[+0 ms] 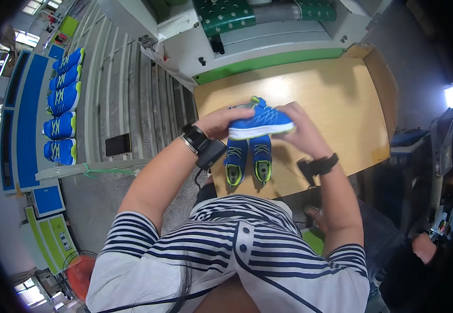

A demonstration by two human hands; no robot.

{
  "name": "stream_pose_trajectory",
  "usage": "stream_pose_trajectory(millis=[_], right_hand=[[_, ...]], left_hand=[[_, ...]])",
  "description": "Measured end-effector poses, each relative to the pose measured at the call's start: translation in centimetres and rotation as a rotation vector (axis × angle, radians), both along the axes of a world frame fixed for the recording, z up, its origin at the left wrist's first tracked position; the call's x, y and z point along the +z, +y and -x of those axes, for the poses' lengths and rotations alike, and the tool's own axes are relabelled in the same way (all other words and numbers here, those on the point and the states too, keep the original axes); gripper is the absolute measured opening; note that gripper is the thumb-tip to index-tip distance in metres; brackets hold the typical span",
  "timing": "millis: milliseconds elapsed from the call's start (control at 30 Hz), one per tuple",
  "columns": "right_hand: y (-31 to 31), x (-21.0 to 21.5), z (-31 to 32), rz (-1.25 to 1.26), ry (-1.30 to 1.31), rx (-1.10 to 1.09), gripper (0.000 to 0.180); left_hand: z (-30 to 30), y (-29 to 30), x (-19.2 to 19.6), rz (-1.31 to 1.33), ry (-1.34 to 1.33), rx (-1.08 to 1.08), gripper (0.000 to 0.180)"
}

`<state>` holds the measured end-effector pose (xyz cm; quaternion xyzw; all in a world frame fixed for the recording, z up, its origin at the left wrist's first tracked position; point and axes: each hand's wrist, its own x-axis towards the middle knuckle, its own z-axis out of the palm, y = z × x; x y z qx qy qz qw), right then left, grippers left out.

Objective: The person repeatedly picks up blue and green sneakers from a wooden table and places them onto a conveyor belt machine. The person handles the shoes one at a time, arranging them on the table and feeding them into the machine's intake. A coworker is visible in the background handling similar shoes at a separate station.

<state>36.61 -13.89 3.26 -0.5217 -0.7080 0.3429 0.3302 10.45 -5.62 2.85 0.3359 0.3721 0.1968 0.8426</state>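
A blue sneaker with a white sole and yellow-green trim is held up sideways over the wooden table. My left hand grips it at its left end, the thumb lying along the upper. At the other end my right hand has its fingers closed round the shoe. Just below the held shoe, two more blue sneakers, a left one and a right one, stand side by side with their openings toward me. The held shoe hides their toes.
Behind the table stands a white machine with a green perforated roller. A slatted metal rack on the left bears a dark phone. Several blue sneakers line up beyond it. Another person's hand shows at lower right.
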Motion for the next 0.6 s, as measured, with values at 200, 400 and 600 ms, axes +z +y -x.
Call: stream_pose_trajectory(millis=[200,400,600], right_hand=[[-7.6,-10.7,4.5,0.432,0.147,-0.043,0.118],[-9.9,-8.0,6.6,0.285,0.077,-0.162,0.089],[-5.4,-1.8,-0.5,0.32,0.354,-0.517,0.076]], left_hand=[[-3.7,2.5,8.3,-0.318,-0.146,0.255,0.059],[-9.8,14.7,9.9,-1.432,0.507,0.888,0.074],[-9.5,21.0,8.0,-1.246,0.676,0.753,0.086]])
